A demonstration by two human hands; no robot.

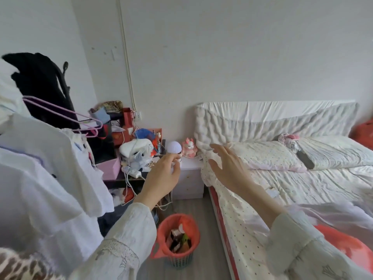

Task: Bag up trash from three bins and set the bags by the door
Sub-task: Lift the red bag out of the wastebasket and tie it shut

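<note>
Left hand (161, 176) raised, fingers loosely curled, holding nothing. Right hand (228, 168) raised, fingers spread, empty. Below and between: small bin (178, 259) with red bag liner (161, 233), part full, standing on narrow floor strip, near bed (282, 184) edge, beside hanging clothes (50, 168).

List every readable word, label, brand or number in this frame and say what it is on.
No text can be read anywhere in this frame.
Packaging in the red-lined trash bin on the floor: any print is too blurred to read.
Red boxes on the cluttered side table: no legible lettering.
White nightstand, round white lamp, pink cat figurine: no markings visible.
</note>
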